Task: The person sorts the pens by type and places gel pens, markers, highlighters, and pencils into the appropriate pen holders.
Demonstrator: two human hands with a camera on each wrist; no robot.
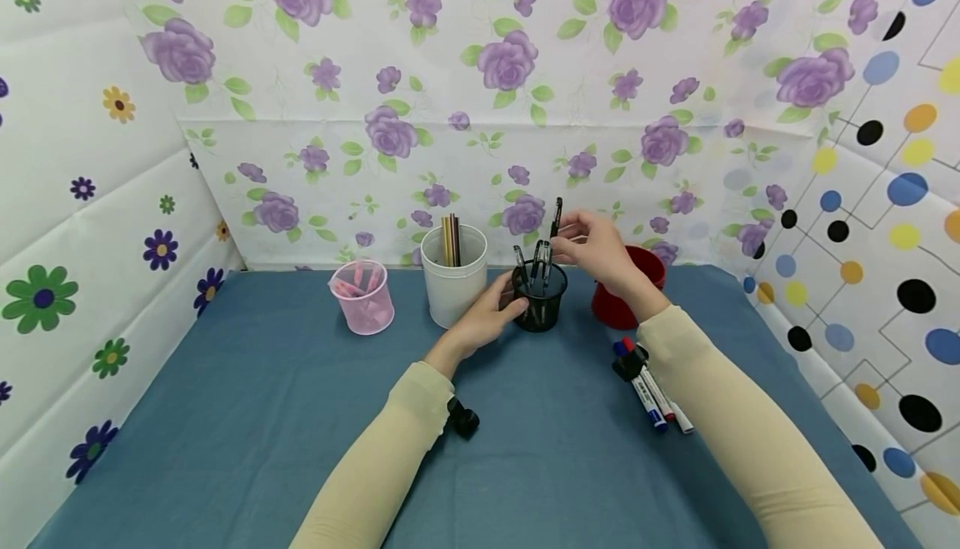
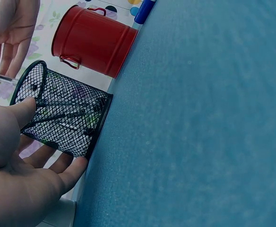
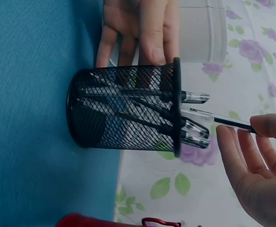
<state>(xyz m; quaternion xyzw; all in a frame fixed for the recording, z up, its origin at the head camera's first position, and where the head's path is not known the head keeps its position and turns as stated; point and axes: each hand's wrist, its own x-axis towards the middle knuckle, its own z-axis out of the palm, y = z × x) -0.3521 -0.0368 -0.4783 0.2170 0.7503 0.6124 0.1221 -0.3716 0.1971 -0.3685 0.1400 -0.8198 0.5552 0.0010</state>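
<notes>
A black mesh pen cup (image 1: 542, 314) stands on the blue cloth with several clear-capped pens (image 3: 194, 135) poking out of its mouth. My left hand (image 1: 483, 316) grips the cup from the left, thumb near the rim and fingers round its far side. Above the cup, my right hand (image 1: 596, 245) pinches a black pen (image 3: 235, 124) by one end between thumb and fingers. The clear lower end of that pen overlaps the cup's rim and the other pens in the right wrist view.
Just right of the cup is a red bucket (image 1: 615, 307) with small handles. Markers (image 1: 652, 399) lie under my right forearm. To the left stand a white bin (image 1: 453, 292) with pencils (image 1: 451, 241) and a pink basket (image 1: 367, 316) holding pink items. Patterned cloth walls surround the table.
</notes>
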